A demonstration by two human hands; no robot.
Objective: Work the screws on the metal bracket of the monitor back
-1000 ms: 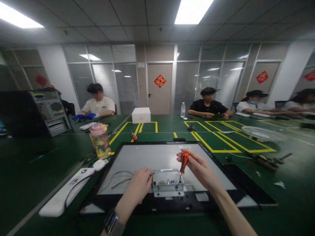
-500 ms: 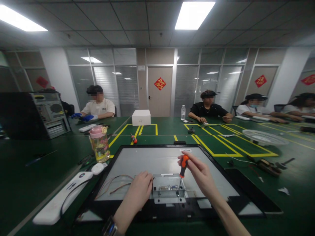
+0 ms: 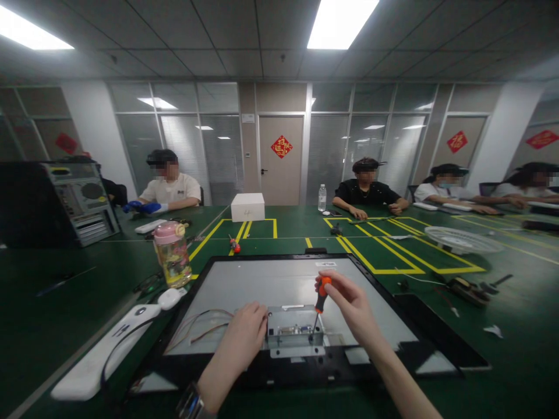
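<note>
In my right hand (image 3: 353, 305) is a screwdriver (image 3: 322, 295) with an orange and black handle, pinched near its top between thumb and fingers. Its shaft leans slightly, and the tip meets the right part of a metal bracket box (image 3: 279, 320) that carries a row of connector ports. My left hand (image 3: 245, 333) grips the left edge of that box, its fingertips partly hidden. The box sits near the front edge of a flat display panel (image 3: 248, 279) with a black frame, lying on the table. Thin wires (image 3: 203, 326) run across the panel left of my left hand.
Left of the panel are a white power bank-like device (image 3: 107, 352) with a black cable and a pink-lidded bottle (image 3: 172, 256). To the right lie a black slab (image 3: 441, 329) and a dark tool (image 3: 467, 290). A white box (image 3: 248, 208) stands beyond; co-workers sit across the table.
The whole view has shifted slightly, so things appear a little further left. Both hands keep their places, with the screwdriver still at the bracket box.
</note>
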